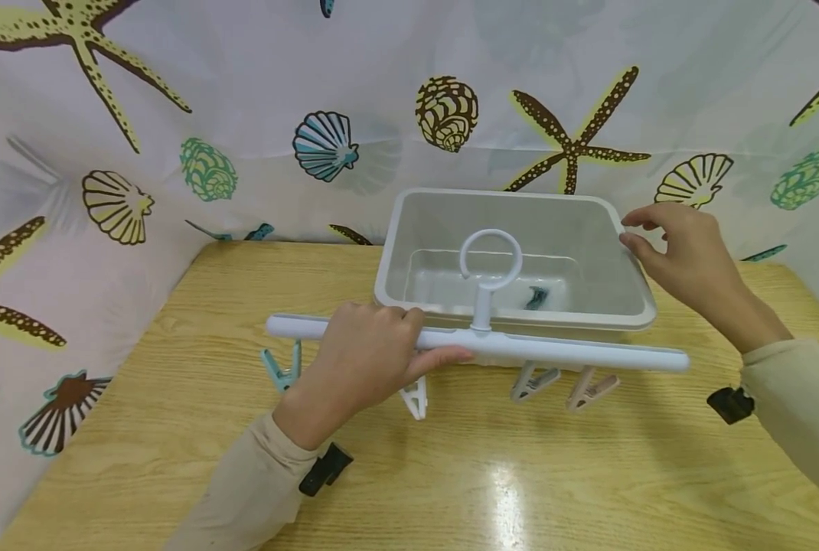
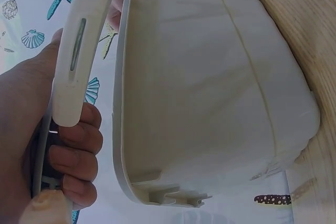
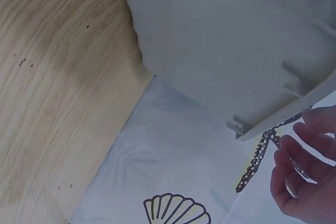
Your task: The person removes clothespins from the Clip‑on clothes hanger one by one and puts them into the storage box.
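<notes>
My left hand (image 1: 375,348) grips the pale bar of a clip hanger (image 1: 561,350), with its fingers curled round the bar left of the middle. The hanger's round hook (image 1: 517,256) stands up in front of the grey-white plastic bin (image 1: 509,195). Several clips hang below the bar, among them a teal clip (image 1: 282,371), a white clip (image 1: 416,398) and a beige clip (image 1: 592,389). At the bin's right rim, my right hand (image 1: 688,249) has loosely bent fingers, with thumb and fingertips close by the edge. In the right wrist view, the fingers (image 3: 299,163) hold nothing.
The bin stands on a wood-grain table (image 1: 196,367), near a white curtain (image 1: 258,92) printed with shells and starfish. Inside the bin lies a small dark teal thing (image 1: 536,297), too small to identify. Black straps (image 1: 325,468) show at both wrists.
</notes>
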Available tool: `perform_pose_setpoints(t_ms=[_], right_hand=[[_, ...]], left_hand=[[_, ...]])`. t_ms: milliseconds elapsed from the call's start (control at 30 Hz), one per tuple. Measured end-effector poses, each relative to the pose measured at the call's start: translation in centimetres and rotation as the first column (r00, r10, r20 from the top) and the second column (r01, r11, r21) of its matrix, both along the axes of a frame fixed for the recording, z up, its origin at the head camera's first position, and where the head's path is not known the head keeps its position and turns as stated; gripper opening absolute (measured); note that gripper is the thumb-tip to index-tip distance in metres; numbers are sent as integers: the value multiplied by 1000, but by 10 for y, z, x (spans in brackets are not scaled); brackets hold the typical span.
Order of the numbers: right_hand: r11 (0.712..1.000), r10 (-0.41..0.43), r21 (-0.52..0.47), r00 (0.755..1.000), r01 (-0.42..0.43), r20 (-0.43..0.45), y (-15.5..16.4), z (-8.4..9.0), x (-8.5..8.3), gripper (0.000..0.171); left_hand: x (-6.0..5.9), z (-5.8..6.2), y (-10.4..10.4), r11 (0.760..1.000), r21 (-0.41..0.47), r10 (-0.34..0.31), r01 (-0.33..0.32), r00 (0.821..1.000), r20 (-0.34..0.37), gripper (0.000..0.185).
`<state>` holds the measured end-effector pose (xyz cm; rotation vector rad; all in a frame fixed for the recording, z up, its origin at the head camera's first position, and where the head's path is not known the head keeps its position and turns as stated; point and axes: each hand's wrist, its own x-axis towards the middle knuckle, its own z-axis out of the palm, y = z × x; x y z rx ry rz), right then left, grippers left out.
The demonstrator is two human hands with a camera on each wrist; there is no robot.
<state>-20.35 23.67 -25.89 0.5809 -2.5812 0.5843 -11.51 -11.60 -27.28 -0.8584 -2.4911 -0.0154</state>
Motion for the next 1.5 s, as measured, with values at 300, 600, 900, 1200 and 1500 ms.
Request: perform_pose_setpoints(t_ms=[300,600,900,1200,1500], right_hand=[[999,37,-7,997,-38,-72,0,4,22,17],[998,34,-46,985,-42,-170,2,11,51,18],[986,-62,-165,976,27,-208,16,10,84,20],[936,-177,-323,981,141,-84,32,-4,97,23],[919,-43,-395,995,6,-86,27,-12,105,16]], left_hand=[[0,0,1,1000,-10,14,-14,1000,4,61],[0,2,-1,1000,-3,27,-27,999,17,68],[1,2,0,1000,20,14,-14,1000,5,81],[2,3,1,1000,20,17,-17,1000,-10,81],[3,3,2,1000,27,9,-8,1000,-21,81]])
